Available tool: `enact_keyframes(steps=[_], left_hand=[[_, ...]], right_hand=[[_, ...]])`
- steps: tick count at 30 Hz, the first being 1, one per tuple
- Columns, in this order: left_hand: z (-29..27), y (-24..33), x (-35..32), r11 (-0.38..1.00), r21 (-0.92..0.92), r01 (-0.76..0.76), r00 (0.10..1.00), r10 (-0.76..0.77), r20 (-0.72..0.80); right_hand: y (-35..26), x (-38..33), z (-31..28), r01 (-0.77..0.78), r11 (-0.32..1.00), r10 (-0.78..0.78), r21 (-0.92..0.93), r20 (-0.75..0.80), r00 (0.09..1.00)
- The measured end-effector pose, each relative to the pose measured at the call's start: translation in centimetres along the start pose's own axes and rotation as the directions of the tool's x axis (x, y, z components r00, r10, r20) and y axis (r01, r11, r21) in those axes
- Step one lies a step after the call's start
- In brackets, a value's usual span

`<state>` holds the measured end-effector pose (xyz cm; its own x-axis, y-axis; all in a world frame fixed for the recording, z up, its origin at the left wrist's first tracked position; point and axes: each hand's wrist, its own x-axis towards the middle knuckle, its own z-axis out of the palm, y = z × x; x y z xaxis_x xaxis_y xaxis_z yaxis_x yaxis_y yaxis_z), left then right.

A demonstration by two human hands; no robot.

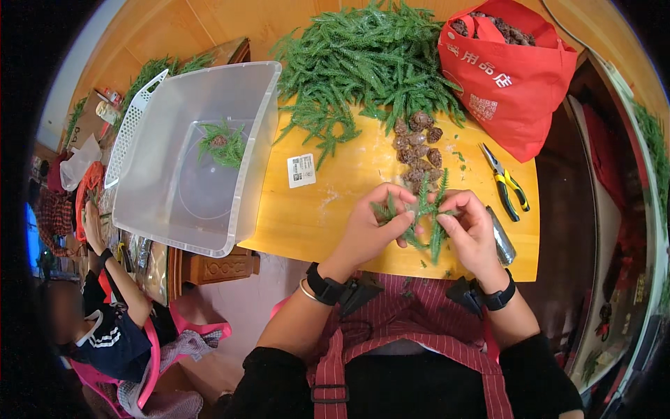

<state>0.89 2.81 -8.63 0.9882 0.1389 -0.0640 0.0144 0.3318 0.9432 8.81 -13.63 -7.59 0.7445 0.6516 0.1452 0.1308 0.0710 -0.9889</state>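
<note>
Between my two hands, just above the yellow table (349,251), is a small bunch of green artificial pine sprigs (435,220). My left hand (385,220) pinches it from the left, thumb against fingers. From the other side my right hand (471,227) grips a sprig between thumb and forefinger. Right beyond my hands lies a cluster of brown pine cones (419,150). Close by my right hand are pliers (504,183) with yellow and black handles, and a dark metallic cylinder (501,237), partly hidden by that hand.
A large heap of green sprigs (370,59) covers the far side. Beside it stands a red bag (506,77) of pine cones. To the left, a clear plastic bin (262,126) holds one sprig-and-cone piece (222,144). A white label (301,171) lies nearby. Another person (122,328) sits at left.
</note>
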Motion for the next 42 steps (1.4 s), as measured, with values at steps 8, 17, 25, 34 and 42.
enact_keyframes(steps=[8,17,25,34,42], left_hand=[[0.2,0.2,-0.3,0.997,0.008,-0.075,0.992,0.074,0.099],[-1.1,-1.1,0.4,0.958,-0.154,-0.241,0.968,0.248,0.027],[0.3,-0.6,0.1,0.960,0.016,-0.278,0.928,0.265,0.262],[0.0,-1.3,0.1,0.973,0.142,-0.183,0.980,0.192,-0.059],[0.7,-1.3,-0.2,0.995,0.058,-0.085,0.996,0.084,0.025]], right_hand=[[0.0,0.1,-0.4,-0.155,0.949,0.139,0.276,0.077,0.987],[0.8,0.1,-1.2,-0.420,0.742,0.293,0.523,0.310,0.905],[1.3,-0.4,-1.0,-0.639,0.381,0.329,0.668,0.548,0.769],[0.2,0.5,-1.2,-0.311,0.715,0.353,0.626,0.060,0.934],[-0.4,-0.2,0.6,0.160,0.922,-0.154,-0.351,0.046,0.987]])
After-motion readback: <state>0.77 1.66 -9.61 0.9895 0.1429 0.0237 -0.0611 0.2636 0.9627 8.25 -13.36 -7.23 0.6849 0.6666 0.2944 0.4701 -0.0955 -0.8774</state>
